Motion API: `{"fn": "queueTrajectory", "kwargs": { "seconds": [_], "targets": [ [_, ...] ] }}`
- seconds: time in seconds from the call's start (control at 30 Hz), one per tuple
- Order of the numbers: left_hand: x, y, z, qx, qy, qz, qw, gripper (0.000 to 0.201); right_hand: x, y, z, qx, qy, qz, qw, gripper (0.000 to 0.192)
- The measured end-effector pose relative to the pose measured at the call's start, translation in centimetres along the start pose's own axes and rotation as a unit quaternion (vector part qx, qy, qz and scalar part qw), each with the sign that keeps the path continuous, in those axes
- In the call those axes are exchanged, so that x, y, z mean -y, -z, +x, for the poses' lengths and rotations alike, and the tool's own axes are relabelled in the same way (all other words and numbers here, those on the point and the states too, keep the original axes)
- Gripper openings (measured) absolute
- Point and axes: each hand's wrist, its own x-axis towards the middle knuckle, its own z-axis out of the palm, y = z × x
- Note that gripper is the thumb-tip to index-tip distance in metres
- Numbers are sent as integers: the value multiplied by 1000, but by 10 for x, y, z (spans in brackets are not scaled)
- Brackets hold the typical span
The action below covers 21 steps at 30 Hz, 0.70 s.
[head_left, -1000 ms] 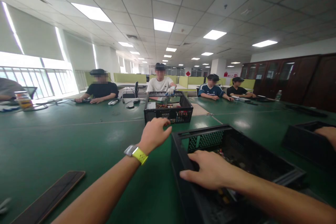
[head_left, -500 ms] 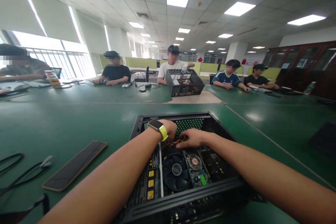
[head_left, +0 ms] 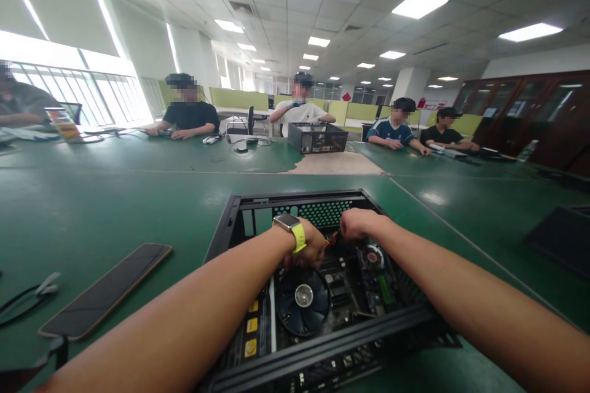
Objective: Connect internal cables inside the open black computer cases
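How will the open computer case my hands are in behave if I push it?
The computer case probably won't tip easily, being broad and low. Its straight edges suggest a stiff frame. The fan inside looks vulnerable, its blades uncovered.

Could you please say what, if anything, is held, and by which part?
It cannot be told: coloured wires show between left hand and right hand, each grip obscured.
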Motion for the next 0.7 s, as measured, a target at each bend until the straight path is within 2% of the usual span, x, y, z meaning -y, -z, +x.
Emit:
{"fn": "queueTrajectory", "kwargs": {
  "seconds": [0.1,0.17,0.27,0.33,0.47,0.57,0.7],
  "targets": [
    [-5,2,-12,80,46,-14,996,11,2,0,1,6,-19,-10,1000,30],
    [-9,4,-25,101,39,-43,993,16,-1,2,3,-7,-21,-8,1000,31],
    [-15,7,-43,67,50,-52,995,23,-7,5,3,-42,-19,-2,999,33],
    [-17,6,-48,36,80,-37,995,20,-5,5,1,-64,-21,-5,998,33],
    [-21,4,-38,54,137,-5,989,10,8,-4,-6,-104,-8,-25,994,35],
    [-24,7,-31,35,134,24,990,8,8,-14,-8,-142,-4,-47,989,44],
    [-28,14,-33,8,110,58,992,9,-6,-22,-7,-162,-16,-63,985,50]
  ]
}}
